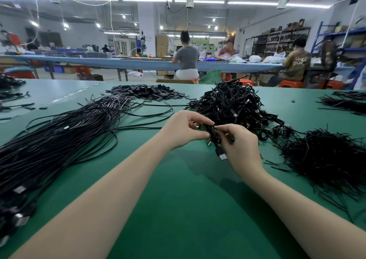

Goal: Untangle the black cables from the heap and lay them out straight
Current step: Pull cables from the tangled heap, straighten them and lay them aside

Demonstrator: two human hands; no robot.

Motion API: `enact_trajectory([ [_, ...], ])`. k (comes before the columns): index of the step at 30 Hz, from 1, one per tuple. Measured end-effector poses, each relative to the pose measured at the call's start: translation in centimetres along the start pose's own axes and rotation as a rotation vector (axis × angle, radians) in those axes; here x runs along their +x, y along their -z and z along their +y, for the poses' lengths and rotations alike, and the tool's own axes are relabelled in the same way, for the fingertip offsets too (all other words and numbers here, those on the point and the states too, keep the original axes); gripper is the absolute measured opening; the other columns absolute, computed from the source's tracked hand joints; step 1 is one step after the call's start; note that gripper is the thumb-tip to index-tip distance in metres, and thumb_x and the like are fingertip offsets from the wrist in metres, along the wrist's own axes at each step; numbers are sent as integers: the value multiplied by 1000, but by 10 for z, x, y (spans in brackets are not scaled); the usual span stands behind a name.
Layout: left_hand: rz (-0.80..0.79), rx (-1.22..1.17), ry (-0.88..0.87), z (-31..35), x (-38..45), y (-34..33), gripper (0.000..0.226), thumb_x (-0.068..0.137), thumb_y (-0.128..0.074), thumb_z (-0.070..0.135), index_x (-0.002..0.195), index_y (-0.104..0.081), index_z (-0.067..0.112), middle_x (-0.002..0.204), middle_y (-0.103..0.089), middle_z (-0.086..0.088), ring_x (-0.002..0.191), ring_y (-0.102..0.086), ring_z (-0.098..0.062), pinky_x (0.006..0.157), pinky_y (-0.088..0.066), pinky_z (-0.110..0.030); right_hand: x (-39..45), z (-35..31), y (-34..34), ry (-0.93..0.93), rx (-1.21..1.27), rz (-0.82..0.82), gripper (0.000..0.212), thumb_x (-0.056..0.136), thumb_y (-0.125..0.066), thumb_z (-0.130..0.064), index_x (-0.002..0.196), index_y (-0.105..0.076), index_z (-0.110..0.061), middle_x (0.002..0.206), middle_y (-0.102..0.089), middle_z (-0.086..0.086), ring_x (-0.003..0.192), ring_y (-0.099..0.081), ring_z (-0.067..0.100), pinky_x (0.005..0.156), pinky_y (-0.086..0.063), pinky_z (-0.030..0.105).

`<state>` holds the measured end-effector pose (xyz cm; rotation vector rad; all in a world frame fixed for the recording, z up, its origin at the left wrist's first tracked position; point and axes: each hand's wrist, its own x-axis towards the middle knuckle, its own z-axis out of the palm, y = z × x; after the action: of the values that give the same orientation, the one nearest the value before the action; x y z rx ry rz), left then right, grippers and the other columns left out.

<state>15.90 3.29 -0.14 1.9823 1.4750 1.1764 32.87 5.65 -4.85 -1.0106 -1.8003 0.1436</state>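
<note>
Head view: a green worktable (178, 209) is seen from above, with two bare forearms reaching forward to its middle; a small coiled black cable (214, 138) is held between both hands, just in front of the tangled heap (233, 102); the left hand (183, 129) is curled, with its fingertips pinching the top of the coil; the right hand (240, 146) is curled too, with its thumb and forefinger pinching the same coil from the other side; a metal-tipped plug (221, 155) hangs from the coil's lower end, against the right palm. The heap lies directly beyond the hands, slightly to the right, so the right hand is judged nearer to it; the straightened cables (59, 140) lie to the left, nearer the left hand, their long axis running from near left to far middle. One coil is held; one heap, one laid-out bundle and one bristly pile of black ties (326, 159) at the right can be counted; single cables cannot be counted.
</note>
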Motion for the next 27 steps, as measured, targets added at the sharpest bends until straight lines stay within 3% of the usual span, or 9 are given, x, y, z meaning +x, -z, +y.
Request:
enact_trajectory([
  [5,-16,292,-202,-2,4,-6,35,78,-75,10,109,-73,24,124,-61,5,115,-50,-3,95,-31,-6,1,2,2,-58,104,-25,14,90,-63,-11,90,-66,-25,80,-62,-15,73,-57,-4,66,-41,8],
  [8,4,298,-229,-4,5,-9,34,76,-75,10,107,-74,24,109,-71,10,103,-53,4,80,-32,4,2,2,1,-120,190,-45,19,90,-62,-8,87,-64,-27,77,-62,-18,71,-59,-3,67,-45,15],
  [11,41,188,-178,-6,5,-13,17,82,-73,22,99,-75,26,89,-70,16,83,-61,4,69,-41,-5,2,1,0,-88,154,-22,21,87,-65,-7,84,-62,-28,76,-60,-20,71,-58,-6,62,-40,10],
  [15,106,174,-87,-2,2,-22,22,92,-61,32,112,-63,23,78,-65,13,67,-59,2,68,-46,-26,2,-1,-1,-9,44,0,6,90,-63,-16,87,-68,-18,82,-65,-8,73,-60,9,68,-48,29],
  [18,82,-225,195,14,1,-29,31,93,-54,20,123,-44,21,58,-62,7,51,-60,-7,51,-48,-23,1,-3,0,220,-162,111,6,87,-65,-8,85,-71,-9,79,-69,3,68,-63,26,66,-46,39],
  [20,-35,-784,577,24,5,-20,7,95,-47,14,95,-54,12,49,-57,6,37,-51,-4,35,-39,-15,3,-5,5,430,-329,251,12,87,-63,-9,77,-69,-9,74,-68,3,60,-61,27,62,-42,36],
  [22,-179,-1174,791,26,4,-5,33,94,-41,14,64,-54,12,47,-51,8,32,-46,1,30,-32,-11,7,-5,9,598,-444,356,22,92,-59,-15,73,-69,-11,72,-67,0,59,-61,23,61,-37,36],
  [24,-246,-1159,786,22,4,-1,39,94,-39,16,57,-53,15,47,-49,10,31,-45,1,30,-31,-10,7,-5,9,646,-457,380,22,93,-60,-17,74,-70,-12,74,-68,-2,60,-62,20,61,-35,37],
  [27,-187,-817,622,19,0,-10,26,97,-44,20,74,-58,18,52,-58,7,39,-53,-3,39,-37,-13,0,-2,2,475,-315,284,7,86,-66,-12,82,-72,-12,78,-70,-2,64,-65,20,65,-36,36],
])
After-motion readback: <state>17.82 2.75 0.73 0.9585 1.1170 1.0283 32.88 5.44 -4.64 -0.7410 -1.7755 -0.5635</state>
